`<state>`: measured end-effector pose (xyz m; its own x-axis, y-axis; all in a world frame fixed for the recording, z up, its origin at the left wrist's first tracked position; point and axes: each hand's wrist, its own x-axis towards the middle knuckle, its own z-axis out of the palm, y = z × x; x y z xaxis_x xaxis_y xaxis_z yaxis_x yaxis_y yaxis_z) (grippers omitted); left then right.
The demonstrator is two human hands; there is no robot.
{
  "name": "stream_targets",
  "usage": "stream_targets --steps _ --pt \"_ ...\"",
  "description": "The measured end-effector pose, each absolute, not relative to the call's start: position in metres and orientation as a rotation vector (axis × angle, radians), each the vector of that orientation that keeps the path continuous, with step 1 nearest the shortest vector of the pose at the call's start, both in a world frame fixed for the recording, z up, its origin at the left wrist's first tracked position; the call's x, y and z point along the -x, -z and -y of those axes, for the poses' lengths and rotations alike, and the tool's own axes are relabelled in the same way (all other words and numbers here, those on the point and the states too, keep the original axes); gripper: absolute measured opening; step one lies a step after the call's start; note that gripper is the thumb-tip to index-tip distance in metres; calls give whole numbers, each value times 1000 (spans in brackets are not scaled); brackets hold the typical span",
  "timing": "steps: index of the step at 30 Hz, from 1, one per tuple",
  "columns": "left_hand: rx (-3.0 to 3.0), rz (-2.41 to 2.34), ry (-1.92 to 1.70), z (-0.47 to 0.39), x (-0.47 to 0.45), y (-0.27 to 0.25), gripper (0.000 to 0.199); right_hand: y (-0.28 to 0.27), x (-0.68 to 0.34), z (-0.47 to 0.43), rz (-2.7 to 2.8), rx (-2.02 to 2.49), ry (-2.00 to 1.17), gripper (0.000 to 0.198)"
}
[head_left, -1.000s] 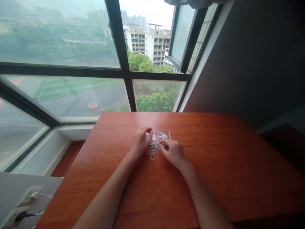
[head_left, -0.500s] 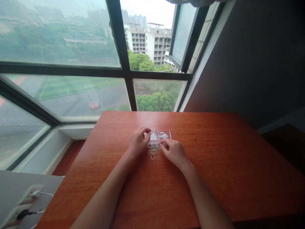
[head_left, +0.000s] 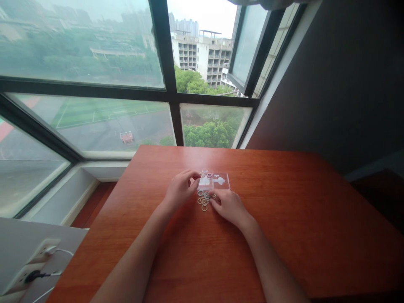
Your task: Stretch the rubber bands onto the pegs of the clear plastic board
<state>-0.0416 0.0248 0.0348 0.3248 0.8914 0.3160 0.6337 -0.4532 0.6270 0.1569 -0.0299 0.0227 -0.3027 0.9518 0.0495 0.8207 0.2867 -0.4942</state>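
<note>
A clear plastic box lies on the table with its lid folded open to the right; white print shows on it. My left hand is closed at the box's left edge, thumb and fingers gripping its side. Just in front of the box lies a small pile of pale rings, several overlapping. At the pile's right side is my right hand, thumb and forefinger bent around a pale ring. A few rings show inside the box's left half. My fingers partly cover the box and the pile.
The reddish-brown wooden table reaches to the window frame at the back. A grey wall rises on the right. Wall sockets with plugged-in cables are at the lower left.
My right hand has moved slightly left and down onto the rings, its fingertips closing in. My left hand stays at the box. The whole view has shifted a little.
</note>
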Motion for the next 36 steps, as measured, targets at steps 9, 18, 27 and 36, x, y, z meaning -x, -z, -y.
stream_targets --steps 9,18,27,36 --pt "-2248 -1352 -825 -24 43 -37 13 -19 -168 25 2130 1564 -603 15" --pt "-2256 -1361 -796 -25 46 -36 14 -20 -171 26 2175 1625 -590 14" --pt "-2252 -1371 -762 -25 46 -35 14 -20 -171 25 2204 1604 -635 13" --pt "-2284 -1381 -729 -25 46 -38 14 -19 -170 24 2169 1554 -692 12"
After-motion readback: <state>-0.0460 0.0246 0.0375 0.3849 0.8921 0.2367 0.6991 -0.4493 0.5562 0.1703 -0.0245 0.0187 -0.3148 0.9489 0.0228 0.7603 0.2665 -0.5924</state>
